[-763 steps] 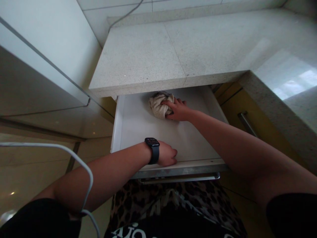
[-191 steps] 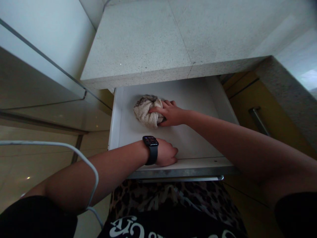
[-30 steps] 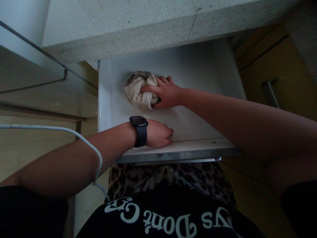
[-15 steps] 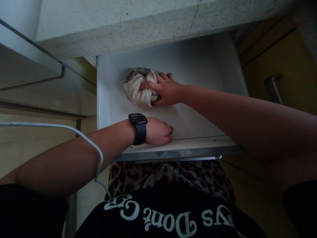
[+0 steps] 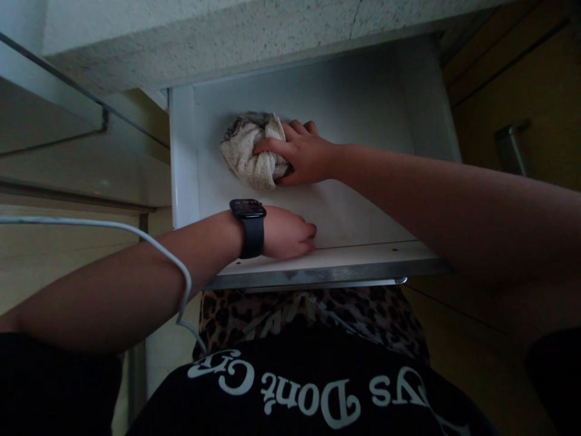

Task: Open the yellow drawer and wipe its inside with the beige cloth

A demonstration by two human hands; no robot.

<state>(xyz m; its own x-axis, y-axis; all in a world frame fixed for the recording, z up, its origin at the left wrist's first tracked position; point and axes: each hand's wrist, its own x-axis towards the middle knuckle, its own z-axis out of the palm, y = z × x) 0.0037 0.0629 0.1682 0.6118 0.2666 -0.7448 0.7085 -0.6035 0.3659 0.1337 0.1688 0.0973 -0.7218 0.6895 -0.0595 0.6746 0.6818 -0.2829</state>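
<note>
A white drawer (image 5: pixel 184 163) stands pulled out under a speckled stone counter (image 5: pixel 181 42). Inside it, near the back left corner, my right hand (image 5: pixel 305 158) presses a crumpled beige cloth (image 5: pixel 247 151) against the drawer floor, fingers wrapped over the cloth. My left hand (image 5: pixel 287 233), with a black watch (image 5: pixel 249 221) on its wrist, grips the drawer's front edge with the fingers curled over it.
A metal handle bar (image 5: pixel 327 283) runs along the drawer front just above my lap. To the right is a yellow-brown cabinet with a metal handle (image 5: pixel 511 145). A white cable (image 5: pixel 149 248) loops over my left arm. Pale floor tiles lie to the left.
My head has tipped further down, so the drawer sits higher in the picture. The right hand with the cloth stays near the back left corner; the left hand keeps its hold.
</note>
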